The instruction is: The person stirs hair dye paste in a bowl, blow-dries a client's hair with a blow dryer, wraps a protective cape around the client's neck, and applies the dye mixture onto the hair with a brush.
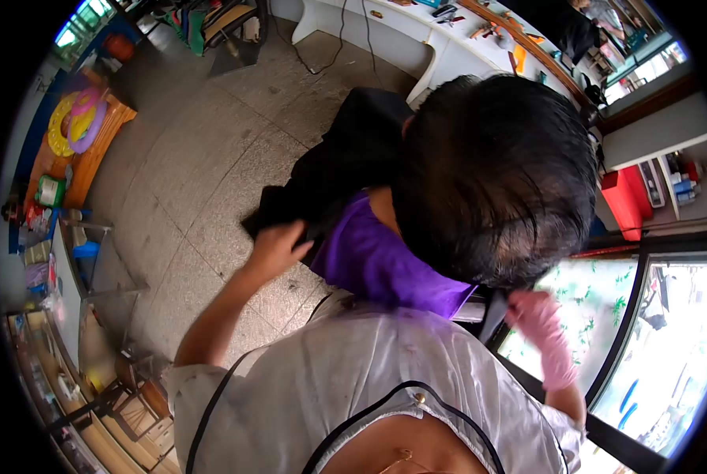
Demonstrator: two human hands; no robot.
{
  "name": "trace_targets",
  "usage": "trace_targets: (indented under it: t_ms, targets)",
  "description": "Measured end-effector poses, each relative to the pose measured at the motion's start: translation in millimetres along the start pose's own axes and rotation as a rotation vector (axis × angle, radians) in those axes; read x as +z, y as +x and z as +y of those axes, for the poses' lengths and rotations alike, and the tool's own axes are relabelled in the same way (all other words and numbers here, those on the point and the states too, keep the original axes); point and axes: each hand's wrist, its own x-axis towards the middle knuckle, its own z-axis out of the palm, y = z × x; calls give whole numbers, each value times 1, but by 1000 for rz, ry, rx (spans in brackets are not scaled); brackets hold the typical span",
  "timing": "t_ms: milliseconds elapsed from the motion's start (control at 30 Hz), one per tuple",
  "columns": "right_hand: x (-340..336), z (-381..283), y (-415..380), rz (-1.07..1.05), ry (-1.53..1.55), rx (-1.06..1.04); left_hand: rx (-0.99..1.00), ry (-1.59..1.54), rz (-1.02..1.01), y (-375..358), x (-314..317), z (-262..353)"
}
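Note:
A seated person's dark-haired head (pixel 500 178) is right in front of me. A purple cloth (pixel 385 257) lies around the neck and shoulders, and a black cape (pixel 342 150) spreads over the person's body. My left hand (pixel 281 251) is bare and closed at the edge of the black cape, beside the purple cloth. On the other side of the head, my right hand (pixel 535 314) wears a pink glove. It is closed close to dark fabric, blurred by motion, and its fingertips are partly hidden.
A white counter (pixel 480 51) with tools and a mirror stands ahead. At the left is a wooden bench (pixel 105 150) with swim rings. A red container (pixel 626 201) sits on the right shelf, above a bright window (pixel 677 347).

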Motion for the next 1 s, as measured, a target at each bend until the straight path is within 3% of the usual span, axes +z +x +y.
trace_targets:
  t_ms: [33, 67, 100, 167, 233, 267, 300, 367, 433, 500, 567, 633, 733, 867, 967, 1000]
  targets:
    - [14, -17, -9, 87, 271, -48, -15, 1, -33, -18, 20, -9]
    - [21, -39, -11, -30, 515, 175, 31, -51, 89, -35, 46, -23]
    - [44, -46, -7, 61, 654, 189, -21, -78, 60, -47, 55, -24]
    - [91, -54, 10, 141, 967, 295, -127, -79, -46, -58, 70, -24]
    - [108, -65, 33, 179, 1432, 324, -4, -177, -141, -63, 73, -25]
    - [109, -67, 38, 206, 1523, 318, -75, -164, -384, -55, 51, -19]
    - [113, -66, 41, 230, 1618, 306, -174, -229, -397, -43, 30, -12]
    - [110, -54, 30, 111, 1610, 309, -186, -438, 62, -27, 2, -5]
    - [95, -57, 24, 43, 1443, 341, 60, -169, 438, -1, 7, -10]
    - [100, -69, 23, 71, 1472, 332, 32, -130, 174, 15, 43, -10]
    - [106, -80, 20, 161, 1565, 365, 131, -62, 233, 13, 92, -14]
    - [125, -72, 15, 157, 1892, 402, 133, -79, 140, 4, 79, -10]
    - [137, -86, -13, 256, 2448, 673, 165, -483, 173, -17, 56, -38]
    - [118, -163, 40, 238, 2295, 693, 214, -516, 290, -65, 27, -117]
    - [109, -238, 134, 104, 2099, 568, 127, -496, 220, -120, 15, -198]
    - [104, -268, 168, 46, 2023, 518, 7, -551, 153, -144, 4, -220]
